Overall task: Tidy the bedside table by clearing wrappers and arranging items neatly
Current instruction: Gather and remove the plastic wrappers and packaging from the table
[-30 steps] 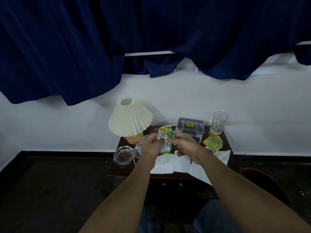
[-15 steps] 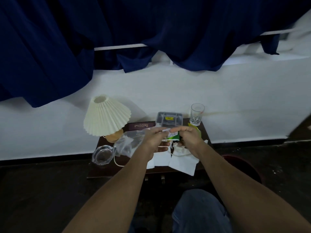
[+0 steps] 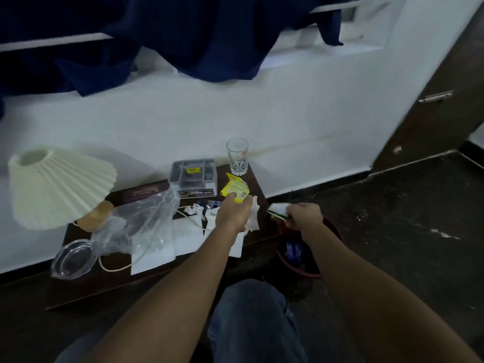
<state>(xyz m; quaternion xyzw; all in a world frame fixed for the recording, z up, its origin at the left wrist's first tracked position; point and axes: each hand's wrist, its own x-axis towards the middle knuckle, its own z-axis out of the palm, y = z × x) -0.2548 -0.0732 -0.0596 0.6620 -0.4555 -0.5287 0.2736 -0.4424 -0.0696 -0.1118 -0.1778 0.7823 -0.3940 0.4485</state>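
Note:
On the dark bedside table (image 3: 104, 284), my left hand (image 3: 234, 214) stretches over a crumpled tissue (image 3: 253, 217), and its fingertips reach the lower edge of a yellow wrapper (image 3: 234, 188). My right hand (image 3: 303, 216) is off the table's right edge. It pinches a green and white wrapper (image 3: 277, 212) above a red-rimmed bin (image 3: 293, 268) on the floor. A clear plastic bag (image 3: 141, 218) lies on the table's left half. Flat white tissues (image 3: 187, 237) lie along the front edge, with small scraps (image 3: 195, 209) behind them.
A pleated cream lamp (image 3: 60, 187) stands at the left, with a glass ashtray (image 3: 72, 258) and a cord (image 3: 115, 268) in front of it. A grey box (image 3: 192, 176), a drinking glass (image 3: 237, 155) and a dark book (image 3: 144, 192) stand at the back. A dark door (image 3: 432, 100) is at the right.
My hands have parted. The right hand carried the green and white wrapper off the table to above the bin, and the left hand moved to the yellow wrapper. The view swung right.

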